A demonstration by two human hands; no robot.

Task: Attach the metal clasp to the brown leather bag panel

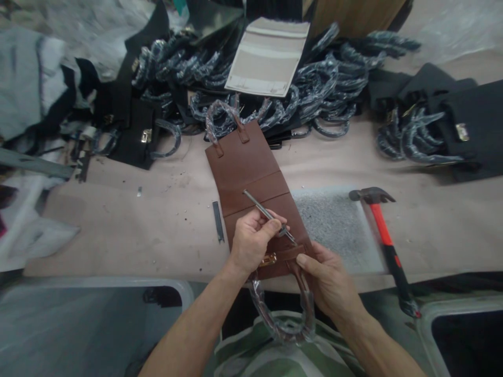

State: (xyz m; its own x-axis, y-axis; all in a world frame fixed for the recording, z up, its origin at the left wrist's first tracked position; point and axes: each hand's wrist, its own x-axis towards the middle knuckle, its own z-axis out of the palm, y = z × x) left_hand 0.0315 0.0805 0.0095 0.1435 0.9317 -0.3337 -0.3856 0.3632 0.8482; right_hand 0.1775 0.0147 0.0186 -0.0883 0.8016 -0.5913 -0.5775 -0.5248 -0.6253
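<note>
A brown leather bag piece (251, 173) lies flat on the table, with a plastic-wrapped handle at its far end and another handle (283, 319) hanging over the near edge. My left hand (251, 241) grips a thin metal rod tool (264, 210) whose tip points at the brown strap beside a gold clasp (269, 259). My right hand (328, 280) pinches the near end of the bag at that strap.
A red-handled hammer (387, 243) lies to the right, next to a grey stone slab (338, 225). A small dark metal punch (218, 221) lies left of the bag. Piles of black bag parts and wrapped handles (322, 89) fill the far table. Grey bins (78, 324) stand below.
</note>
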